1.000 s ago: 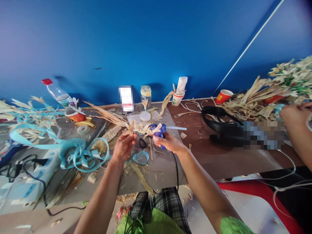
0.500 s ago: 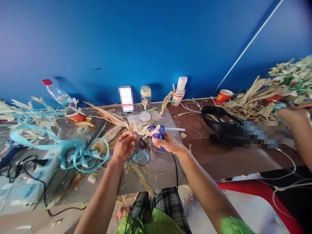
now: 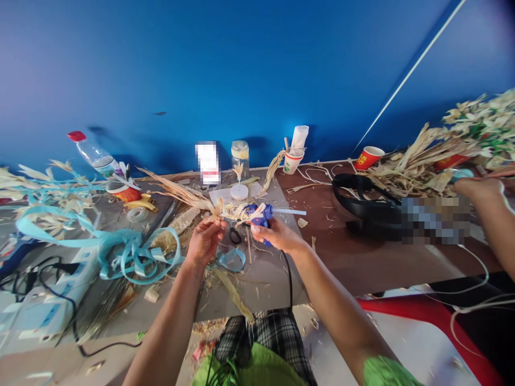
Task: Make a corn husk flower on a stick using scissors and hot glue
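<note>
My left hand (image 3: 205, 239) is closed on a small flower of pale dried corn husk (image 3: 225, 210), held just above the table. My right hand (image 3: 274, 234) grips a blue glue gun (image 3: 261, 216) with its nozzle pointing left into the husk flower. A clear glue stick (image 3: 290, 212) juts out of the gun's back, to the right. The gun's black cord (image 3: 290, 279) drops over the table's front edge. Both hands are close together over the grey mat (image 3: 265, 279).
Light-blue ribbon (image 3: 120, 252) lies tangled at left beside a white power strip (image 3: 44, 305). A bottle (image 3: 94, 153), jar (image 3: 240, 155), paper cups (image 3: 292, 161), black headphones (image 3: 362, 206) and a husk pile (image 3: 418, 166) crowd the table. Another person's hand (image 3: 480, 190) works at far right.
My hands and the glue gun have barely shifted. The other person's hand at far right has drifted slightly up and to the right.
</note>
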A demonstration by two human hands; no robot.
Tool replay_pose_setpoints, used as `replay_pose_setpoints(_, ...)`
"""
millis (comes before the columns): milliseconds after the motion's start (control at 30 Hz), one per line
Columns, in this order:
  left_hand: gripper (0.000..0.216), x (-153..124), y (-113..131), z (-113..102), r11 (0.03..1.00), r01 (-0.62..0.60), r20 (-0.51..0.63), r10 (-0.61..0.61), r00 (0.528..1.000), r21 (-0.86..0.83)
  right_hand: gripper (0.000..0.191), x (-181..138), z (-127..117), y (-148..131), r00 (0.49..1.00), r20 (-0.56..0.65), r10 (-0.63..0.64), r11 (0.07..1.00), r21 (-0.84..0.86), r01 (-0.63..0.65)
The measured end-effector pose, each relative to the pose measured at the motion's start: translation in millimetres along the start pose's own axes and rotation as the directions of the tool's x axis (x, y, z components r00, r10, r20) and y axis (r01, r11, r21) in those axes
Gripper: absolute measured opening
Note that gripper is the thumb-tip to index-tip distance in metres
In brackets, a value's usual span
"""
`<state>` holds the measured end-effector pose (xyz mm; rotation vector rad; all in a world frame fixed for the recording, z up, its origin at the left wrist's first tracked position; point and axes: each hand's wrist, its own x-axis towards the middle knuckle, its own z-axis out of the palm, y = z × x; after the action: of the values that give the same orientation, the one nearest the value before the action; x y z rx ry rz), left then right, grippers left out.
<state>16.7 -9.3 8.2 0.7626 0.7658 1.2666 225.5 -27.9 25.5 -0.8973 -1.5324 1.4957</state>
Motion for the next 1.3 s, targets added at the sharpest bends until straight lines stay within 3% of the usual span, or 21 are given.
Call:
replay_pose_setpoints(633, 0.013, -1, 1, 0, 0.999, -0.001, -0.034, 0.000, 0.999, -0.036, 0.038, -2, 0, 0, 0.998, 0.006, 0.060, 0.998, -0.029, -0.060)
replay_pose_setpoints(867, 0.013, -2, 3, 2, 0.998, 0.003, -0.024, -0.005, 1.000, -0.058, 0.045, -6, -5, -7, 0.996, 0.088, -0.012, 0.980, 0.199, -0.006)
replay_pose_setpoints(1000, 0.015, -1, 4, 3, 0.999, 0.003, -0.023, -0.004, 1.000, -0.050, 0.051, -10, -9, -13, 0.993, 0.095, -0.070, 0.977, 0.208, 0.049)
replay_pose_setpoints(1100, 0.015, -1, 3, 2, 0.999, -0.002, -0.030, 0.000, 1.000, -0.049, 0.053, -11, -11, -15, 0.997, 0.032, -0.067, 0.989, 0.131, 0.063)
replay_pose_setpoints(1200, 0.016, -1, 3, 2, 0.998, -0.011, -0.028, 0.009, 1.000, -0.067, 0.047, -9, -15, -15, 0.989, -0.145, -0.039, 0.987, -0.157, 0.016)
replay_pose_setpoints(1300, 0.019, -2, 4, 3, 0.995, -0.016, -0.016, 0.014, 1.000, -0.100, 0.036, -7, -21, -10, 0.908, -0.391, -0.150, 0.815, -0.569, -0.111)
